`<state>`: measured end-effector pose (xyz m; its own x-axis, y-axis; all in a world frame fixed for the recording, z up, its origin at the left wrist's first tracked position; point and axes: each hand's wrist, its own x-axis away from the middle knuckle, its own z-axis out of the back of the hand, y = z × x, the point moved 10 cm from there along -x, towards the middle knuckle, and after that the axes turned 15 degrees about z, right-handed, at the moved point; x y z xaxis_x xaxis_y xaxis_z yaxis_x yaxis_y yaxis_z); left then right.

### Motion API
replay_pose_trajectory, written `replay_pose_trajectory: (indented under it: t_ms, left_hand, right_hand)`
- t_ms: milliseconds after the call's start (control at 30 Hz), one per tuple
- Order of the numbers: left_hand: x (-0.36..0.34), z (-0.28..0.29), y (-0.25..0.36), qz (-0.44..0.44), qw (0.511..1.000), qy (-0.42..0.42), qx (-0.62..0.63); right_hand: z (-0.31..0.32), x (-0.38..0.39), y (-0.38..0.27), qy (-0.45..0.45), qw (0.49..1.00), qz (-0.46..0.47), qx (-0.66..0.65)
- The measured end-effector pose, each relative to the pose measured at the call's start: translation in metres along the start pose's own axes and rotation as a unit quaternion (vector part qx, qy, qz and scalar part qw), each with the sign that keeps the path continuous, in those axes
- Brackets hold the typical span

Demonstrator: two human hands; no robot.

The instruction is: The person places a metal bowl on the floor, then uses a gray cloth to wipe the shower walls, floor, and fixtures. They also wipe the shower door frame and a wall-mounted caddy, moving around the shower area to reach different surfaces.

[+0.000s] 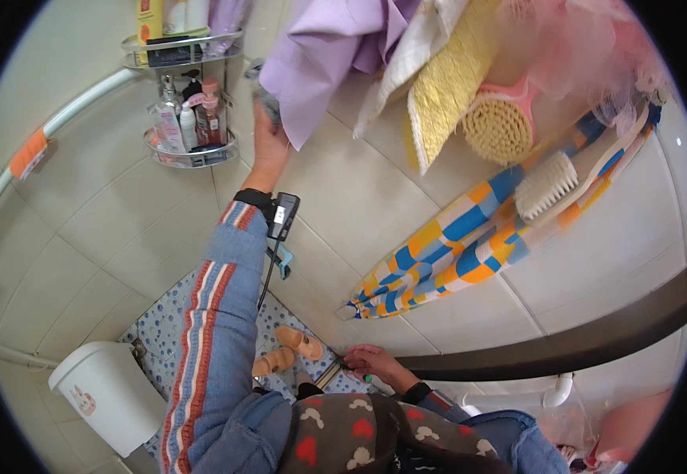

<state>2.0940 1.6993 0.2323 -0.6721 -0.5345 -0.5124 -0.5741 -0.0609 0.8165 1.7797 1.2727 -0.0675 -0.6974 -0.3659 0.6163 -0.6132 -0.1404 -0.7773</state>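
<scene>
Left hand reaches far, touching grey cloth beside purple cloth, grip impossible to tell, while the right hand, well apart, hangs relaxed by the dark ledge.

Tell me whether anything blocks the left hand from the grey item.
Nothing visible stands between the left hand and the grey item; they appear to touch. The lilac cloth partly hides that hand from view.

Pale tiled walls fill most of the frame; blue-dotted floor shows left of lower centre. Metal shelf at upper left, white rail beside it; dark bar at lower right.
</scene>
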Motion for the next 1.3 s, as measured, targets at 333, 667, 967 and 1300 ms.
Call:
replay_pose_trajectory:
  t_ms: [333,667,967,1300]
  left_hand:
    - [0.23,0.0,-0.158,0.355,0.93,0.094,0.029]
    - [0.17,-0.037,-0.021,0.163,0.986,0.004,-0.043]
    - [0.256,-0.042,0.029,0.263,0.959,-0.093,0.048]
    - [0.32,-0.103,0.218,0.04,0.875,-0.478,-0.069]
  right_hand:
    - [0.002,0.004,0.014,0.009,1.0,-0.01,-0.01]
    - [-0.013,0.006,-0.008,0.018,0.999,0.043,0.003]
    - [0.032,0.076,-0.115,0.098,0.944,0.305,0.081]
    - [-0.068,0.179,-0.258,-0.013,0.811,0.579,0.08]
